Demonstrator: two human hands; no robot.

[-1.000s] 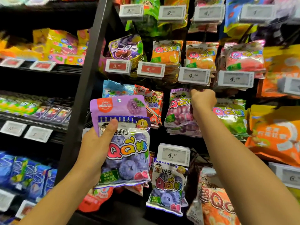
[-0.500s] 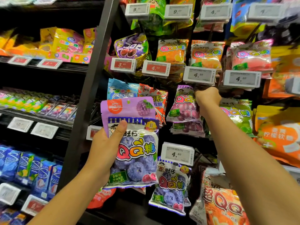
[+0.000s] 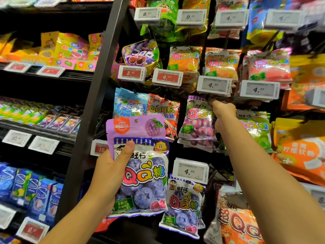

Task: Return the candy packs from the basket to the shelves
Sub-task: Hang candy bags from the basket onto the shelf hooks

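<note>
We see price tags (image 3: 213, 85) hanging in front of the packed pegs, one just above our right hand (image 3: 223, 112), which pinches the top of a hung grape pack (image 3: 197, 124). Our left hand (image 3: 112, 171) grips a blueberry pack (image 3: 146, 176) with a purple pack (image 3: 135, 125) behind it, held before the shelves (image 3: 73, 76).

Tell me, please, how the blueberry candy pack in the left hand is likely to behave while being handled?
The blueberry candy pack looks like a soft, glossy film pouch, so it will probably flex and may slip. It bulges with loose pieces, so the contents likely shift. The left hand holds it upright with a thumb across the front, together with a purple pack behind, suggesting it is fairly light.
</note>
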